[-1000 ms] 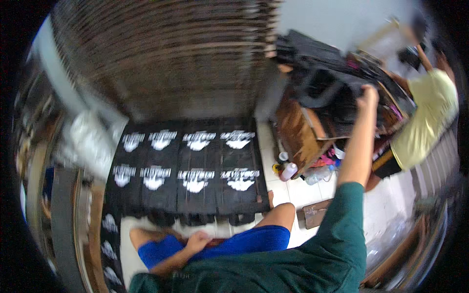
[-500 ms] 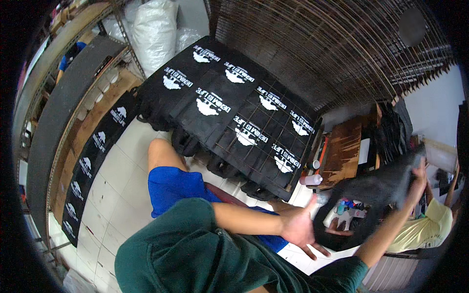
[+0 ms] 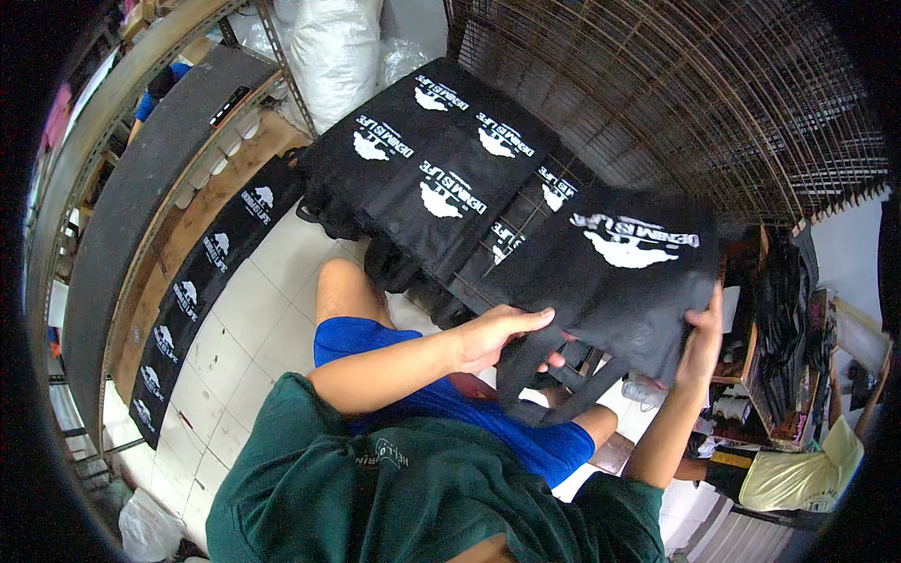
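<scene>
A black fabric tote bag (image 3: 612, 298) with a white print is stretched between my hands, its print facing up and its handle loop hanging toward me. My left hand (image 3: 493, 340) grips the bag's near edge beside the handle, thumb on top and fingertips showing underneath. At the bag's right side, my right hand (image 3: 701, 342) pinches the edge. Below and beyond it, more black printed bags (image 3: 427, 178) lie side by side on a wire rack (image 3: 507, 246); the held bag hides the rack's right part.
Raised wire racks (image 3: 657, 103) lean over the far side. On the left stand metal shelving (image 3: 160, 206) and a board with a row of printed black pieces (image 3: 202, 267). White plastic sacks (image 3: 336, 61) are behind. A person in a yellow shirt (image 3: 798, 469) is at the right.
The tote bag has come from the right to in front of me, over the rack. My left hand, spread and free before, now grips it. The view has shifted slightly.
</scene>
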The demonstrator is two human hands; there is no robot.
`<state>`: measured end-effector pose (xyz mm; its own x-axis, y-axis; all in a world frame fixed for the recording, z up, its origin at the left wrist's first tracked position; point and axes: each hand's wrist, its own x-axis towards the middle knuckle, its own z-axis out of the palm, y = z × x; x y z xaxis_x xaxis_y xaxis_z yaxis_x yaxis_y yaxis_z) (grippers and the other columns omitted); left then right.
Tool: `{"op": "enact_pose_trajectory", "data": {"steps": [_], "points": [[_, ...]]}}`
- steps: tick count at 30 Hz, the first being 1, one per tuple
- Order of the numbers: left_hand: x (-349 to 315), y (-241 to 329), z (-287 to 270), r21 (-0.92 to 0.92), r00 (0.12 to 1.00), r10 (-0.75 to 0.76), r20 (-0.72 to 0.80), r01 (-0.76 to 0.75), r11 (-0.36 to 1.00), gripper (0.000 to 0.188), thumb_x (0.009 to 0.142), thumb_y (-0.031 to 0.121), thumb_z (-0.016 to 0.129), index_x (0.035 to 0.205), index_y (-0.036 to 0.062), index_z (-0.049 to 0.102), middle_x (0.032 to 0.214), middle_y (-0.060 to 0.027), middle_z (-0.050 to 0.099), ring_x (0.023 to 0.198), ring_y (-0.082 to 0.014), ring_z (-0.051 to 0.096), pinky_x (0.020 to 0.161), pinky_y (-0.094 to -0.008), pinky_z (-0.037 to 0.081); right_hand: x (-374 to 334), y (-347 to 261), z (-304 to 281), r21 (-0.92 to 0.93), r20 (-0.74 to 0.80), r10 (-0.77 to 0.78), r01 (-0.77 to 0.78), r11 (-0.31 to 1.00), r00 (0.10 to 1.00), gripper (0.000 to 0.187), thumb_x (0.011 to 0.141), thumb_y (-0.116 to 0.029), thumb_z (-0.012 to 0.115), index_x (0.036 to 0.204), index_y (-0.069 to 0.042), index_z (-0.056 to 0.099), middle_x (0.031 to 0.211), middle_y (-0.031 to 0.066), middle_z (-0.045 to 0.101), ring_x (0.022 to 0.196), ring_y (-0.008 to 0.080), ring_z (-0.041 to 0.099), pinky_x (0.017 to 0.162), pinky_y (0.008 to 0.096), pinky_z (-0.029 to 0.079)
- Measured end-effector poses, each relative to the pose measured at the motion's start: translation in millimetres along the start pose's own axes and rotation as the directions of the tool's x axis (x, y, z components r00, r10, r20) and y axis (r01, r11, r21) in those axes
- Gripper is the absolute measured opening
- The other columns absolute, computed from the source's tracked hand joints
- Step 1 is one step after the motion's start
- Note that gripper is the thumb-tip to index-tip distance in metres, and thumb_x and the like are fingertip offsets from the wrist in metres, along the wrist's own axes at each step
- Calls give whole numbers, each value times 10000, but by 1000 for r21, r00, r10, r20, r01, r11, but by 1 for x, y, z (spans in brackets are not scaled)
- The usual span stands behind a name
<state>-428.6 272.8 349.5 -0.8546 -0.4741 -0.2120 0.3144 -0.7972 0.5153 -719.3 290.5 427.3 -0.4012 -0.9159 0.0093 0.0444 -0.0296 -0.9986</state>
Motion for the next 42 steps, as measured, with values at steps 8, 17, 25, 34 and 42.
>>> {"op": "enact_pose_trajectory", "data": {"steps": [8,17,25,34,42], "points": [[47,-46,-61,307,955,-120,-271,204,930,244,927,176,450,1042,-28,521,934,-126,647,610,-176,621,564,-288,514,-27,142,-62,-123,89,357,-346,930,930,813,594,112,433,1376,-17,248,1366,101,363,1252,226,334,1042,306,230],[93,-25,-98,373,967,-38,-252,133,918,197,918,171,489,991,5,565,841,-71,634,612,-141,587,536,-264,503,33,157,-31,39,12,312,-312,949,950,808,598,126,424,1372,-63,290,1265,79,471,1157,210,438,1000,299,292],[181,40,-129,540,956,60,-288,111,835,228,898,171,517,897,-37,611,744,-68,617,593,-138,565,571,-262,463,166,252,-25,121,2,276,-275,954,961,775,663,152,424,1380,-111,291,1227,59,487,1093,187,463,950,297,326],[278,43,-254,598,899,201,-390,82,797,165,882,81,526,992,24,417,956,-84,585,720,-121,546,615,-268,470,258,368,-11,202,-124,365,-337,920,923,849,655,190,437,1409,-156,254,1297,69,436,1147,193,435,995,299,303],[294,45,-283,385,900,85,-428,97,918,902,740,-91,582,1380,42,-40,1128,-149,553,961,-225,571,888,-323,433,291,414,-16,156,-176,382,-358,921,907,776,696,172,374,1401,-131,260,1240,42,478,1080,183,473,942,303,350]]}}
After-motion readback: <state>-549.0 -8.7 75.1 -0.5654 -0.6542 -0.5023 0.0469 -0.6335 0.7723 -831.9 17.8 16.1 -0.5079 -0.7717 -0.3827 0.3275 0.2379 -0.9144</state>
